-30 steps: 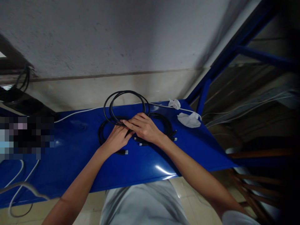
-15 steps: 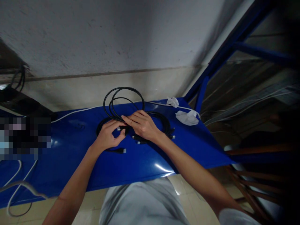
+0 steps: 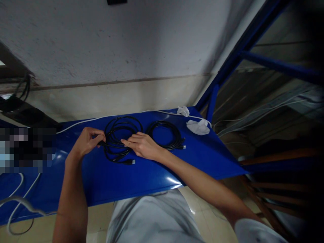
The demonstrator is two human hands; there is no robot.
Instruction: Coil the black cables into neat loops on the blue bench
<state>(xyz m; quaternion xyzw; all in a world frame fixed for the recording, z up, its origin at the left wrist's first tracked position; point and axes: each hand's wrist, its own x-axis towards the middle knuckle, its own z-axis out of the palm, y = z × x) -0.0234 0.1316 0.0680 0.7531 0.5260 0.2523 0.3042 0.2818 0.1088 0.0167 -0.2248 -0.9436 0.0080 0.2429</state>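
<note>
A looped black cable (image 3: 126,117) lies on the blue table (image 3: 111,184) in front of me. At its left side my left hand (image 3: 87,143) pinches one end of it, with thumb and forefinger closed on a short black piece. On the right side of the loops is my right hand (image 3: 141,145), its fingers closed on the strands. A black plug with a light metal tip (image 3: 133,162) rests just below the loops. Right of my right hand sits a second coil of black cable (image 3: 178,133), with its light-tipped plug (image 3: 184,147) at the lower right.
Crumpled white pieces (image 3: 198,127) lie at the right back, beside a white cord (image 3: 86,118) along the wall. A dark object (image 3: 27,109) stands at the left back. White cables (image 3: 24,200) hang at the left front. A blue frame (image 3: 212,101) and wooden chair (image 3: 275,189) are to the right.
The raised black loops have come down onto the table. My left hand has moved left with the cable end, away from my right hand, which has shifted slightly left and down.
</note>
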